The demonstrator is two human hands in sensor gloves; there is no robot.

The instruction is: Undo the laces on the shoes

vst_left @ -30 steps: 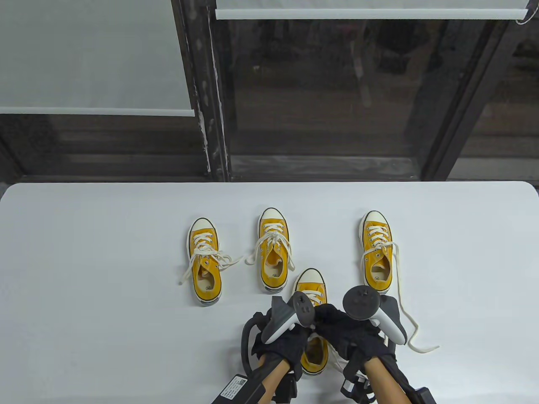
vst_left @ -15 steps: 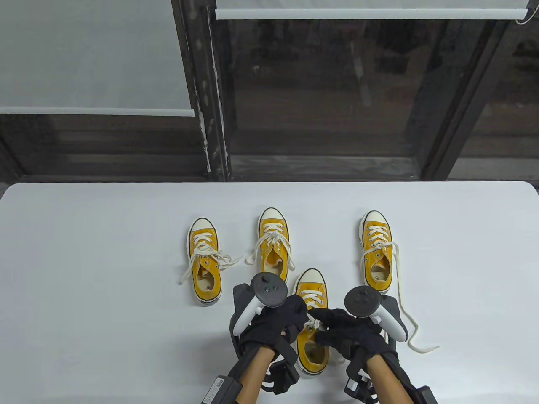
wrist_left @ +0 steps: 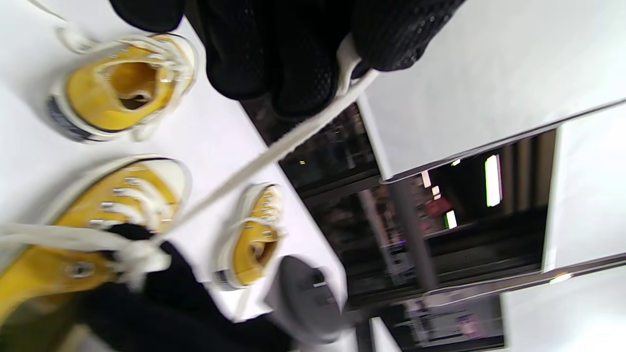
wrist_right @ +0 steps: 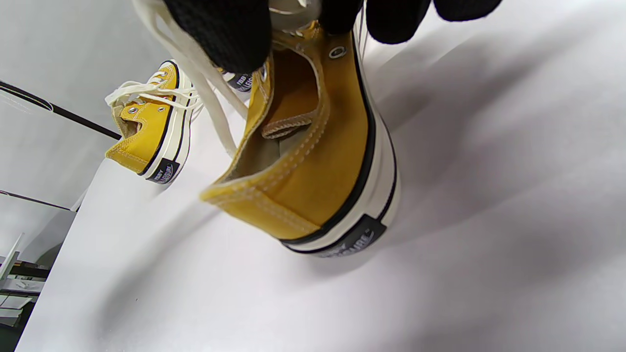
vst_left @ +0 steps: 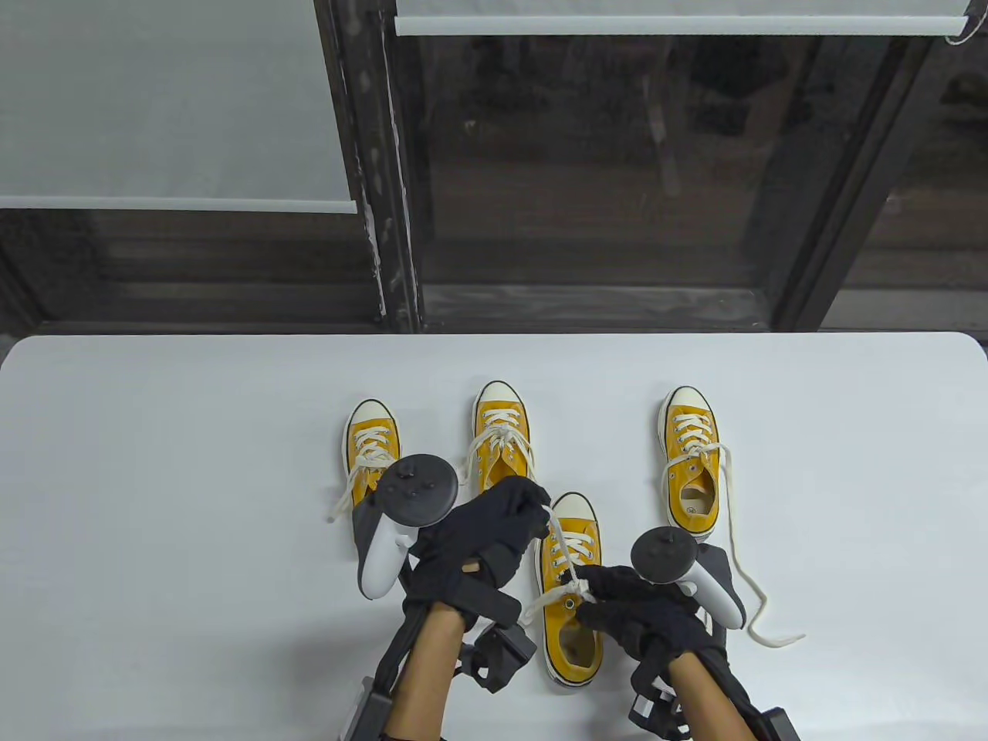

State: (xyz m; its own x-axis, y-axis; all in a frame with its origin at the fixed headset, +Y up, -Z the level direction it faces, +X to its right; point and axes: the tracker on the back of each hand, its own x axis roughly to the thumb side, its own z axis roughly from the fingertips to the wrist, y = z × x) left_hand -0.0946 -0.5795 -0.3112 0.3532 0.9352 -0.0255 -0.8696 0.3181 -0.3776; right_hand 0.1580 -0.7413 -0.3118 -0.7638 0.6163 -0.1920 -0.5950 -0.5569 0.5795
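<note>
Four yellow canvas shoes with white laces stand on the white table. The nearest shoe [vst_left: 573, 610] lies between my hands. My left hand [vst_left: 544, 513] pinches one lace end [vst_left: 557, 544] and holds it taut, up and to the left of the shoe. The left wrist view shows the lace [wrist_left: 274, 151] stretched from my fingertips [wrist_left: 371, 39]. My right hand [vst_left: 590, 594] pinches the lace knot [vst_left: 575, 593] at the shoe's opening. In the right wrist view my fingers [wrist_right: 220, 29] sit over the shoe's collar [wrist_right: 318, 146].
A tied shoe [vst_left: 502, 444] stands behind the near one. Another tied shoe [vst_left: 370, 448] at the left is partly hidden by my left tracker. The right shoe [vst_left: 692, 475] has loose laces [vst_left: 752, 598] trailing across the table toward my right tracker.
My left hand has moved up and to the left from the near shoe's knot, drawing a lace end out with it. My right hand has stayed at the knot.
</note>
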